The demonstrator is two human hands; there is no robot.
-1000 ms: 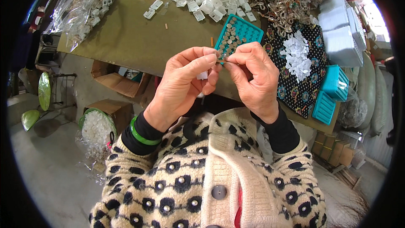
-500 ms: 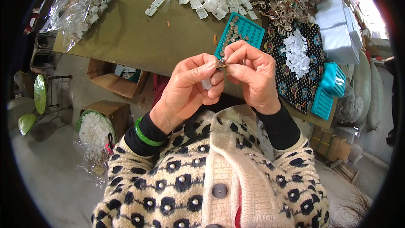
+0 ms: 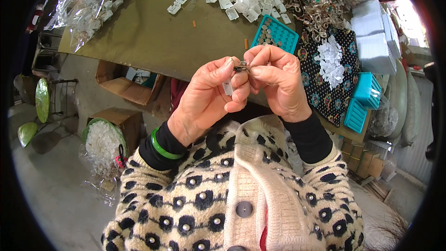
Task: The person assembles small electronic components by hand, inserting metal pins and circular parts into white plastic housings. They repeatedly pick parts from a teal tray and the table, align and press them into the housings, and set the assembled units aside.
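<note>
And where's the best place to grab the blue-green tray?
Probably pinch the tray by its right rim, coming from the right: that straight edge is uncovered, the right hand hides the near end, and the round pieces lie mostly left.

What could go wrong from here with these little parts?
The small dark piece, pinched between the left hand and right hand, could slip. The white piece tucked in the left hand might drop. The teal tray appears close beyond, so a bump could scatter its loose round discs.
</note>
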